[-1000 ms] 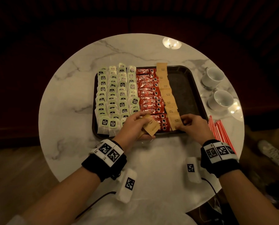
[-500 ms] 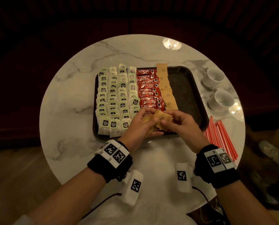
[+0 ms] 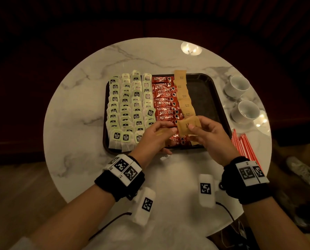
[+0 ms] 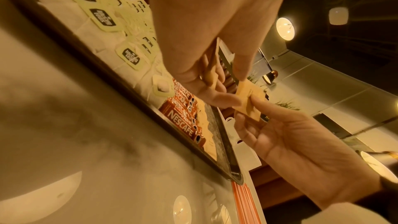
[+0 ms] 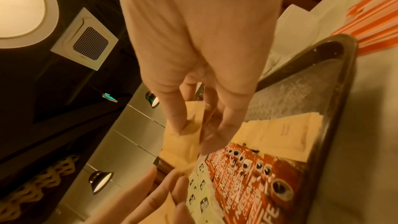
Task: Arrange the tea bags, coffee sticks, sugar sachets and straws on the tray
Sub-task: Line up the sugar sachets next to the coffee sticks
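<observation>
A dark tray point(image 3: 211, 87) holds rows of green-tagged tea bags point(image 3: 129, 105), red coffee sticks point(image 3: 166, 100) and a column of brown sugar sachets point(image 3: 184, 98). Over the tray's near edge my left hand point(image 3: 168, 130) grips a small stack of brown sachets point(image 4: 212, 67). Just right of it, my right hand point(image 3: 190, 126) pinches one brown sugar sachet point(image 3: 186, 124) between thumb and fingers, and it shows too as the sachet point(image 5: 183, 140) in the right wrist view. Red-and-white straws point(image 3: 244, 147) lie on the table right of the tray.
Two white cups point(image 3: 238, 85) point(image 3: 246, 110) stand on the round marble table point(image 3: 75, 114) at the right. The tray's right third is bare. Two white marker blocks with cables point(image 3: 205, 188) lie near the table's front edge. Dark floor surrounds the table.
My right hand left the sachet row at the tray's near right, came to my left hand and took one sachet from the stack. The left hand has hardly moved.
</observation>
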### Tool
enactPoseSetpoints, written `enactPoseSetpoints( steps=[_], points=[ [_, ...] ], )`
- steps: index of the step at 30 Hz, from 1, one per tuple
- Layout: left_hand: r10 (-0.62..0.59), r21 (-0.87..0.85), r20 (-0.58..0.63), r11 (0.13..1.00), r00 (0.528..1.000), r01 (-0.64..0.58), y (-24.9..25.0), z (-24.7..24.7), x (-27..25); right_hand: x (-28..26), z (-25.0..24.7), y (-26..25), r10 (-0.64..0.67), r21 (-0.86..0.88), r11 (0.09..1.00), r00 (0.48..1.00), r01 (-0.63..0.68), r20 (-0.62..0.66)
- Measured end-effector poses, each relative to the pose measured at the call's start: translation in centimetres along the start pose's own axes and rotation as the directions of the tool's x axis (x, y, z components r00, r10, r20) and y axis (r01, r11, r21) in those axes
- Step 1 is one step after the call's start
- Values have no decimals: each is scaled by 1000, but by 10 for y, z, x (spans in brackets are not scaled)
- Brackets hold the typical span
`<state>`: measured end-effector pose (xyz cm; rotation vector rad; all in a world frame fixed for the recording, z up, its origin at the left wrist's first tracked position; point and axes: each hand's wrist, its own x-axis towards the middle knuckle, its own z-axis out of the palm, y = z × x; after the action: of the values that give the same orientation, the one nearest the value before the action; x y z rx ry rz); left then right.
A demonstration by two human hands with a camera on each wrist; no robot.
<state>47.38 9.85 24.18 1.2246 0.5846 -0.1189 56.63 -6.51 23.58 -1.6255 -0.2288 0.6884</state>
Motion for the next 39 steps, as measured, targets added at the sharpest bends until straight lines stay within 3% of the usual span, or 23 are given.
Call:
enactPoseSetpoints(
  steps=[3, 6, 9, 13, 15, 17, 19, 22, 25, 31, 36, 39],
  points=[
    [28, 74, 20, 997, 999, -30, 1, 3, 0, -1, -1, -3, -10, -13, 1000, 998, 11, 67],
    [47, 109, 37, 993, 998, -51, 2, 3, 0, -1, 0, -4, 11, -31, 999, 999, -9, 52],
    [103, 138, -13, 985, 995, -100, 2, 0, 3, -3, -5, -6, 35, -73, 997, 997, -30, 65],
    [149, 157, -30, 977, 988, -143, 0, 0, 4, -6, -12, -5, 122, -278, 958, 978, -72, 170],
    [112, 106, -47, 989, 993, -107, 0, 3, 5, -3, -17, 2, 130, -295, 951, 986, -96, 100],
    [29, 2, -90, 1000, 996, -29, 2, 6, 7, 4, -25, 11, 123, -233, 964, 991, -131, -50],
    [-50, -87, -115, 995, 992, 40, 4, 6, 9, 13, -31, 19, 131, -179, 970, 974, -165, -186],
    [-98, -132, -119, 988, 988, 82, 4, 4, 10, 29, -30, 26, 175, -184, 955, 944, -232, -279],
    [-125, -149, -127, 983, 984, 105, 5, 2, 10, 40, -22, 31, 186, -289, 914, 927, -285, -326],
    [-156, -114, -152, 984, 976, 139, 7, 0, 9, 38, -12, 32, 75, -508, 809, 909, -295, -409],
    [-69, 34, -136, 997, 988, 74, 2, -6, 8, 33, -10, 32, 20, -563, 778, 906, -279, -422],
    [-4, 72, -146, 997, 989, 15, 1, -7, 6, 24, -2, 16, -51, -601, 778, 934, -184, -353]
  ],
)
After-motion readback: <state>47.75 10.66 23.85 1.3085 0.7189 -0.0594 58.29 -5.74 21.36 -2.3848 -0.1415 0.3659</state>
